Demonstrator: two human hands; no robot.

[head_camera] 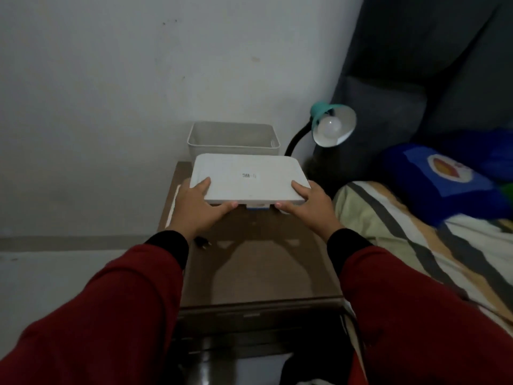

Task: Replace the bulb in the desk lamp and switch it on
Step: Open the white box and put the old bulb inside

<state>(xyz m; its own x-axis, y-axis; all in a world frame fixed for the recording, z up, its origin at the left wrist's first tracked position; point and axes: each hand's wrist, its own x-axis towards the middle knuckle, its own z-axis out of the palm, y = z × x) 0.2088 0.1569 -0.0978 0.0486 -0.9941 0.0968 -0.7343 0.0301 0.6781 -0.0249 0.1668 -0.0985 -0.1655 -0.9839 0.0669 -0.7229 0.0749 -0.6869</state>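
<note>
Gripping the white lid (247, 177) with both hands (198, 207) (306, 202); the lamp (331, 125) lies beyond the right hand.

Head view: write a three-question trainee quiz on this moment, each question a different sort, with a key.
1. True or false: the bulb sits in the lamp shade.
2. What do the left hand and right hand grip?
A. the white lid
B. the lamp neck
C. the pillow
3. Fill in: the open bin stands ____ the lid, against the wall.

Key: 1 true; 2 A; 3 behind.
</note>
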